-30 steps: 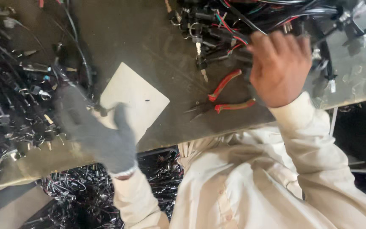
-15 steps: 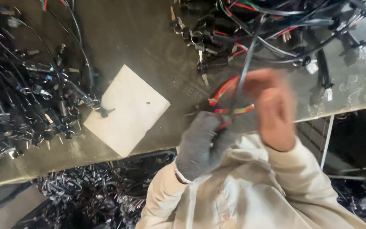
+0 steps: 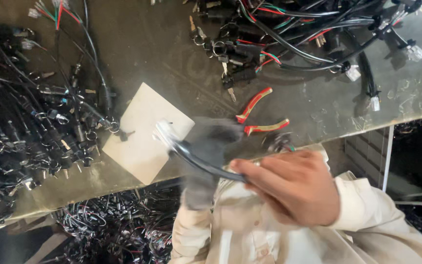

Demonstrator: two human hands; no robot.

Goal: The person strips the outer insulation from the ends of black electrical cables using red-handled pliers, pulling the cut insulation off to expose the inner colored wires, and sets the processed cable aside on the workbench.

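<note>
The bare right hand [image 3: 289, 188] was closed around one end of a black cable [image 3: 199, 159], pinching it between thumb and fingers just in front of the person's cream shirt [image 3: 367, 230]. The gloved left hand [image 3: 206, 146], blurred by motion, was wrapped around the middle of the same cable, whose pale connector end [image 3: 163, 131] stuck out to the left over the white square sheet [image 3: 145, 132] on the desk [image 3: 172, 54]. A second before, the two hands had been well apart, the right one far out in the tangle of wiring harnesses [image 3: 308, 29] at the far right and the gloved one down at the near left edge; half a second before, they had come together over the red-handled pliers [image 3: 260, 115]. Now both were nearer the body, and the pliers lay uncovered on the desk, just beyond the gloved hand. The heap of black harnesses [image 3: 30, 122] at the left had not moved, nor had the sheet.
</note>
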